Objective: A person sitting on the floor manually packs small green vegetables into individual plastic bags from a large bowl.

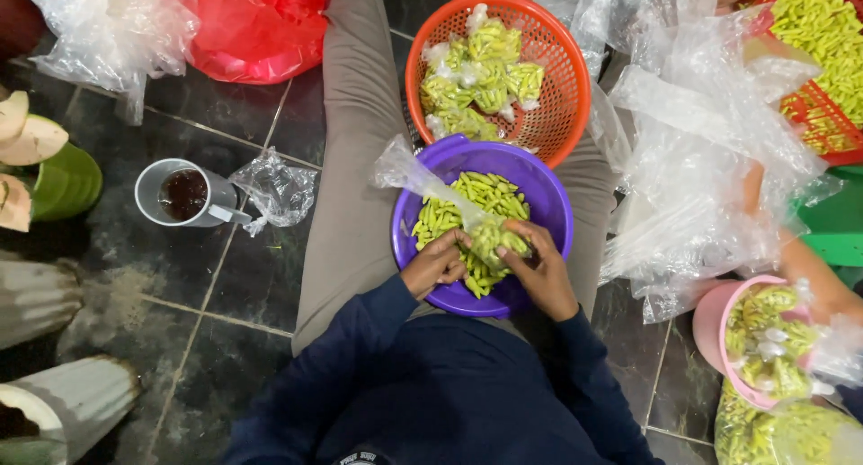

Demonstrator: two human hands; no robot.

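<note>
Both hands are working over the purple basin [539,195] resting on the lap: left hand [438,263] is pinching the small clear bag [490,234] of green chillies, right hand [542,272] curling closed around its far side, steadying it; filled bags are piling in the orange basket [566,78] beyond

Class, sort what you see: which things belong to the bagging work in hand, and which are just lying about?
In use: left hand, right hand, small clear bag, purple bowl, orange basket of filled bags.

Lying about: mug of dark drink, red plastic bag, crumpled wrapper.
</note>
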